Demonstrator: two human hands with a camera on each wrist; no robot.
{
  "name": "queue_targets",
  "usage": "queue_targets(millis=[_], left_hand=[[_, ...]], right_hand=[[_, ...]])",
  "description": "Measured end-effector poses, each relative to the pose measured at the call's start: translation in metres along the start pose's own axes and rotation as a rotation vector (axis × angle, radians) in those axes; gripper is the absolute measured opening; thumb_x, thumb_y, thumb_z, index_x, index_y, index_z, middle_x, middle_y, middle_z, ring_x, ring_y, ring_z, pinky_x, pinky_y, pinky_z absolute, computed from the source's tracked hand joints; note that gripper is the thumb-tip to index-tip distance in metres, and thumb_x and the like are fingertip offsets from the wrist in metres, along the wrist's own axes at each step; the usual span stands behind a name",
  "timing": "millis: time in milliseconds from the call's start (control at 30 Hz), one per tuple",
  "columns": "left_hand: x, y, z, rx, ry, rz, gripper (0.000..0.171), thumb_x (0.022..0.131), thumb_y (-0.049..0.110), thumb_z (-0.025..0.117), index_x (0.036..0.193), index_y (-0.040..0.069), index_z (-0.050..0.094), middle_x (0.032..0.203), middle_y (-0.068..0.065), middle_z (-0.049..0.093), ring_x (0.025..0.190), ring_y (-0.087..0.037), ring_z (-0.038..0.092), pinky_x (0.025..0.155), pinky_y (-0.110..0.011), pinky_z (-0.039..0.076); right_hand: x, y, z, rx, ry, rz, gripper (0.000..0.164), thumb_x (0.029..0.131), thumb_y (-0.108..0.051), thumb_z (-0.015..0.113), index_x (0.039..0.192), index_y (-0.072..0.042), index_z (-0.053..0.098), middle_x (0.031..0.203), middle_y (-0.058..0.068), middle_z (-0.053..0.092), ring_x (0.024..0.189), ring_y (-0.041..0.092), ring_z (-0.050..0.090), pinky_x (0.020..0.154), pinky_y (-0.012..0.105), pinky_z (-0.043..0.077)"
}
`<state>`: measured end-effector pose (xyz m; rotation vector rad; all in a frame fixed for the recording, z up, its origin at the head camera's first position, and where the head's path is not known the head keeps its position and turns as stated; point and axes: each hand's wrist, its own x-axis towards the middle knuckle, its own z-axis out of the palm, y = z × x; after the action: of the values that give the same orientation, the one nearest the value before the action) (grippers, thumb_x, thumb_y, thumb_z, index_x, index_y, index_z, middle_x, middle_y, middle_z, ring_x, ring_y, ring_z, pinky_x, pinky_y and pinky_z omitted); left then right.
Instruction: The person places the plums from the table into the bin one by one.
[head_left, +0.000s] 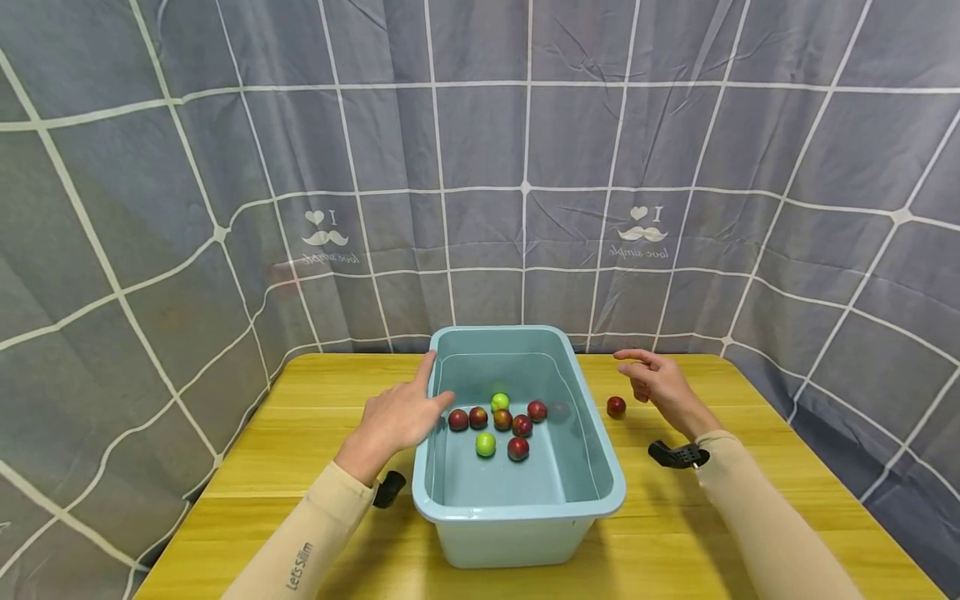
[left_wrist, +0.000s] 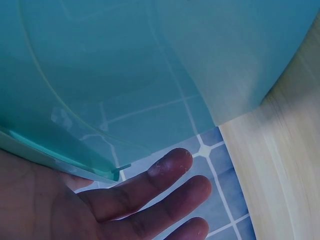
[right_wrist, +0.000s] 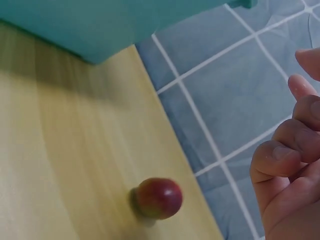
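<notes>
A light blue plastic tub (head_left: 517,512) stands on the wooden table, with several dark red plums (head_left: 518,449) and two round green fruits (head_left: 485,444) on its floor. My left hand (head_left: 399,414) rests over the tub's left rim, thumb reaching inward. In the left wrist view its relaxed fingers (left_wrist: 167,165) extend outside the wall. One more dark red plum (head_left: 616,407) lies on the table, right of the tub. Just beside and above that plum hovers my right hand (head_left: 663,385), apart from it. Loosely bent fingers (right_wrist: 280,157) hold nothing in the right wrist view.
The yellow wooden table (head_left: 285,450) extends on both sides of the tub. A grey curtain with white grid lines (head_left: 480,142) hangs behind it and along both sides. A black strap piece (head_left: 678,455) sits at the right wrist.
</notes>
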<state>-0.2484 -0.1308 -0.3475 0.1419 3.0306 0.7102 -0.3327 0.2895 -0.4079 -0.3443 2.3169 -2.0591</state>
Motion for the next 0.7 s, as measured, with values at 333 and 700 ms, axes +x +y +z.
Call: queue_targets(millis=[333,700], left_hand=[[0.001,-0.001,0.0,0.021,0.007,-0.003,0.083,0.094,0.056,0.043,0.164,0.026,0.008,0.116,-0.012,0.069,0.085,-0.025,0.065,0.06,-0.041,0.044],[0.001,-0.001,-0.001,0.016,0.003,-0.002,0.083,0.095,0.056,0.043,0.164,0.026,0.008,0.113,-0.012,0.069,0.083,-0.025,0.065,0.06,-0.04,0.044]], right_hand=[[-0.001,0.025,-0.003,-0.028,0.045,0.025,0.031,0.1,-0.019,0.063,0.128,-0.007,0.059,0.056,-0.009,0.034,0.052,0.01,0.03,0.053,0.029,0.031],[-0.005,0.044,-0.008,-0.108,0.085,0.087,0.044,0.097,-0.024,0.068,0.132,0.0,0.058,0.054,-0.009,0.034,0.047,0.008,0.03,0.049,0.029,0.029]])
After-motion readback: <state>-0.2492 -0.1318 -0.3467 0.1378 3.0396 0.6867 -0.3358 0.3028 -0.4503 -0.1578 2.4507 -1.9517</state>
